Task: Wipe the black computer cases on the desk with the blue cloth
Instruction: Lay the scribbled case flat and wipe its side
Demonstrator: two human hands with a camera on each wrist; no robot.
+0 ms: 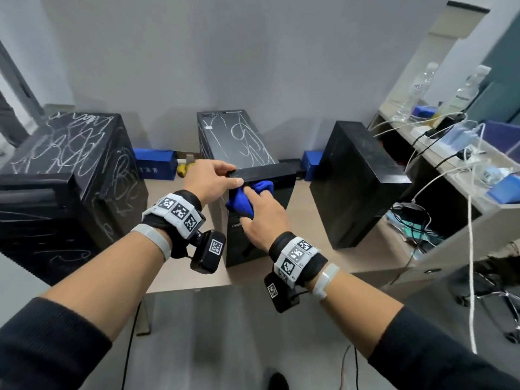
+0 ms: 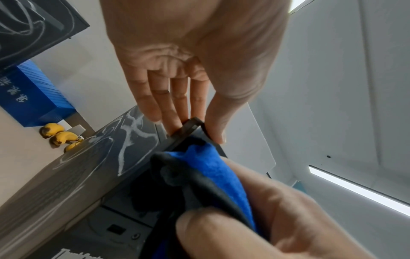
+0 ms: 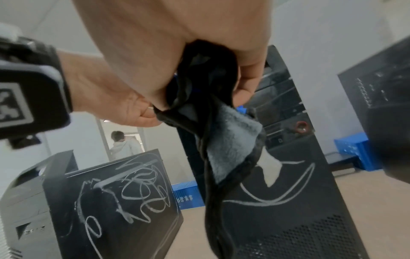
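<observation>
My left hand [image 1: 213, 180] pinches the middle case's [image 1: 261, 218] top front edge; my right hand [image 1: 260, 218] clutches the blue cloth [image 1: 242, 202] against its front face, just below. Scribbled top lies beyond both.

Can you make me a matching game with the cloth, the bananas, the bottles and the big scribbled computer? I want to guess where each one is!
Things:
1. blue cloth
2. bananas
3. clear bottles
4. biggest scribbled computer case

Places:
A. on the side shelf at the right
B. at the left end of the desk
C. bunched in the right hand
D. at the back of the desk, beside a blue box

Pairs: 1-C, 2-D, 3-A, 4-B
</observation>
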